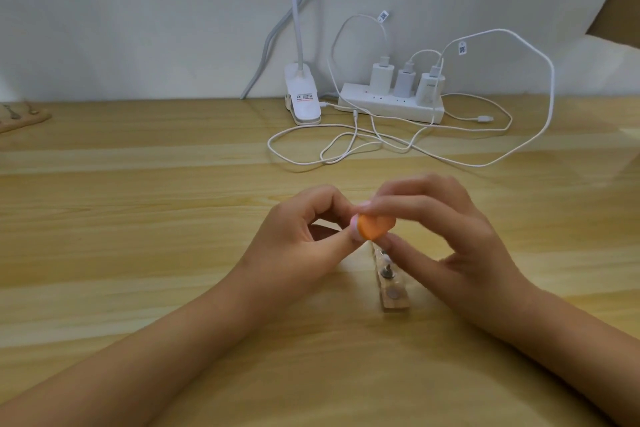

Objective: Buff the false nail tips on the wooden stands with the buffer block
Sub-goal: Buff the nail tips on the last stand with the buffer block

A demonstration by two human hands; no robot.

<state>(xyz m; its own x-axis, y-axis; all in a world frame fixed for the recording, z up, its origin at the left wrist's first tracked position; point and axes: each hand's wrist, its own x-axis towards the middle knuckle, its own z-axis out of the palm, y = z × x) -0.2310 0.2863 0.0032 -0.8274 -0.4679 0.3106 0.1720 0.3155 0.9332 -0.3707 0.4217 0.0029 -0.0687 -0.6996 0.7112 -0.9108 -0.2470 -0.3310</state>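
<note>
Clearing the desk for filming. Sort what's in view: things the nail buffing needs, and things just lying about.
In use: buffer block in the right hand; nail tip pinched by the left hand; wooden stand by the right hand.

Lying about: clip lamp, power strip with chargers, loose cables, wooden board far left.

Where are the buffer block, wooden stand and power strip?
buffer block (pixel 479 227), head view, middle of its orange face.
wooden stand (pixel 401 304), head view, bare wood at its near end.
power strip (pixel 381 108), head view, its white front side.
</note>
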